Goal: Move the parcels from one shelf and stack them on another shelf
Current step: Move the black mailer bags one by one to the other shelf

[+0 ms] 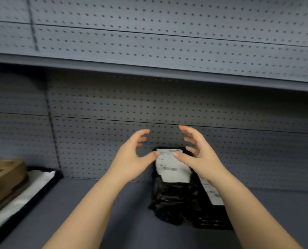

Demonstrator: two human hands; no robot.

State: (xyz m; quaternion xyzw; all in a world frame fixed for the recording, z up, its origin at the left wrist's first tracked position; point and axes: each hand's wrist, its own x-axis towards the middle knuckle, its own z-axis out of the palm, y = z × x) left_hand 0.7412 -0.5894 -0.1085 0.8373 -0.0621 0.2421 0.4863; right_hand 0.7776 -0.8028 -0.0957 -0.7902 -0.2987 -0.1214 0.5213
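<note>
A black plastic parcel (171, 198) with a white label lies on the grey shelf (122, 212), resting on top of a second black parcel (212, 218) whose own white label shows at its right. My left hand (131, 157) and my right hand (198, 153) hover just above the far end of the top parcel, both with fingers spread and empty. The two thumbs nearly meet over the label. Neither hand touches the parcel as far as I can see.
At the far left of the shelf a brown cardboard box (4, 178) sits on a white parcel (23, 198) with a black one beneath. A pegboard back wall (113, 105) closes the bay. An upper shelf edge (149, 71) overhangs above the hands.
</note>
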